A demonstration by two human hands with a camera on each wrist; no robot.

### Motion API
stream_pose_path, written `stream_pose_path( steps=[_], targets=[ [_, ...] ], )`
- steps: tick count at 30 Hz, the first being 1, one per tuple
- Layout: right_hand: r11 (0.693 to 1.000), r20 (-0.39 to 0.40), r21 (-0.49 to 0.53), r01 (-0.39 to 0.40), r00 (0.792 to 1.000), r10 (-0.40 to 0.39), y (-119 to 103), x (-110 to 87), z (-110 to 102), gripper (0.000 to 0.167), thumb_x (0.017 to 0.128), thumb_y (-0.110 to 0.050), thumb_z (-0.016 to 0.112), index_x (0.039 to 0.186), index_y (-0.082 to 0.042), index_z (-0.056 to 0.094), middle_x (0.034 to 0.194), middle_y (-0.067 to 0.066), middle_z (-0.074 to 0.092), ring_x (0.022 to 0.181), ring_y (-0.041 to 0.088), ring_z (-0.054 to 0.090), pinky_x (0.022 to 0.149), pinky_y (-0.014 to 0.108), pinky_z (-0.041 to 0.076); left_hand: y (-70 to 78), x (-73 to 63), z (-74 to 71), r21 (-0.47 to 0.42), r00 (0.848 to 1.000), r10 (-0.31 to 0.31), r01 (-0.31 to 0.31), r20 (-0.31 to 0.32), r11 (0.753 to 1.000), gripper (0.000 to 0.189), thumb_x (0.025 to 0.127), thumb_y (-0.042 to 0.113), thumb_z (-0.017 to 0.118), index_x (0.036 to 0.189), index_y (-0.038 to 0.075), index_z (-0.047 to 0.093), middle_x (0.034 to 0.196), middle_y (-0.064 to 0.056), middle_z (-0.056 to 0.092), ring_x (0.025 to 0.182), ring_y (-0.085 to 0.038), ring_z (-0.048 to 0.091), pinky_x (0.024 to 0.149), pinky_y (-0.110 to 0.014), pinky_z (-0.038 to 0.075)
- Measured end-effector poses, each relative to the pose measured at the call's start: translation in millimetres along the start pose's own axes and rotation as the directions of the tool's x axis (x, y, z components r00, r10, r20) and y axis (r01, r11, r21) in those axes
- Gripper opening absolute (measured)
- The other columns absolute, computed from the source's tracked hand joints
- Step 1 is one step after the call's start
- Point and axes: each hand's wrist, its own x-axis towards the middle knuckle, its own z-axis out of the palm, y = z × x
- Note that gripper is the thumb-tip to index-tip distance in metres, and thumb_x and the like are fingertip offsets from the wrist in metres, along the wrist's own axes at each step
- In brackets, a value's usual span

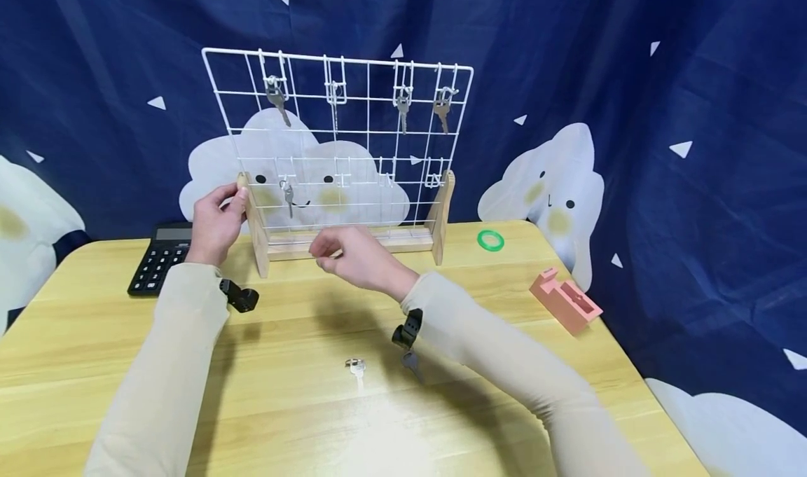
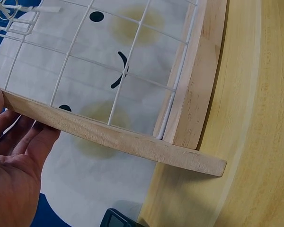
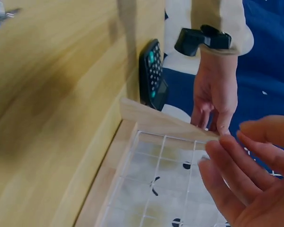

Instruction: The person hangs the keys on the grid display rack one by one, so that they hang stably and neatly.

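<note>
A white wire grid rack (image 1: 368, 132) stands upright in a wooden base. My left hand (image 1: 217, 221) pinches the top of the rack's left wooden upright (image 2: 113, 135) between thumb and fingers. In front of the grid's lower part hovers my right hand (image 1: 361, 256), its fingers loosely bent and holding nothing. Several keys hang from hooks along the top row, among them a key (image 1: 275, 100) at the left. One key (image 1: 288, 195) hangs at the left of the lower row; the other lower hooks, such as the right hook (image 1: 433, 177), bear none.
On the table (image 1: 284, 407) lie a key with a ring (image 1: 357, 368) and another key (image 1: 412, 363) beside the right wrist. A black calculator (image 1: 154, 263) sits left of the rack. To the right are a green ring (image 1: 490, 240) and a pink holder (image 1: 564, 300).
</note>
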Motion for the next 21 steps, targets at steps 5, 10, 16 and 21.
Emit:
stream_pose_path(
  steps=[5,10,16,21],
  targets=[
    [1.0,0.145,-0.012,0.003,0.989,-0.001,10.3,-17.1,2.4,0.013,0.094,-0.009,0.068,0.107,-0.009,0.07,0.1,-0.003,0.07,0.091,0.005,0.062,0.084,0.016,0.05,0.8,-0.2,0.3,0.005,1.0,0.002,-0.002,0.0,1.0,0.051,0.105,0.032,0.045,0.146,0.001,0.045,0.139,-0.018,0.048,0.124,-0.025,0.051,0.102,-0.031,0.047],
    [1.0,0.201,0.021,0.021,0.979,-0.024,19.7,-33.3,5.7,0.013,0.092,-0.006,0.069,0.105,-0.007,0.07,0.099,0.0,0.07,0.091,0.005,0.062,0.082,0.016,0.052,0.9,-0.6,0.5,-0.001,1.0,0.012,-0.012,0.003,1.0,0.051,0.105,0.032,0.046,0.146,0.001,0.045,0.139,-0.017,0.047,0.125,-0.026,0.05,0.102,-0.032,0.047],
    [0.998,0.236,0.064,-0.011,0.972,-0.005,26.6,-50.0,11.8,0.016,0.09,0.0,0.07,0.105,-0.005,0.07,0.1,0.002,0.069,0.094,0.01,0.063,0.08,0.014,0.053,0.5,-0.2,0.7,0.001,1.0,0.005,-0.005,-0.003,1.0,0.053,0.104,0.034,0.046,0.146,0.002,0.045,0.139,-0.017,0.047,0.124,-0.025,0.051,0.101,-0.032,0.047],
    [0.995,0.302,0.09,-0.041,0.953,0.012,33.3,-62.5,20.1,0.024,0.087,0.006,0.069,0.109,-0.002,0.069,0.109,0.009,0.068,0.101,0.019,0.065,0.081,0.014,0.053,-0.6,-0.2,0.7,-0.005,1.0,0.007,-0.007,-0.002,1.0,0.052,0.104,0.034,0.046,0.146,0.002,0.045,0.138,-0.017,0.047,0.123,-0.024,0.051,0.101,-0.031,0.047]
  ],
)
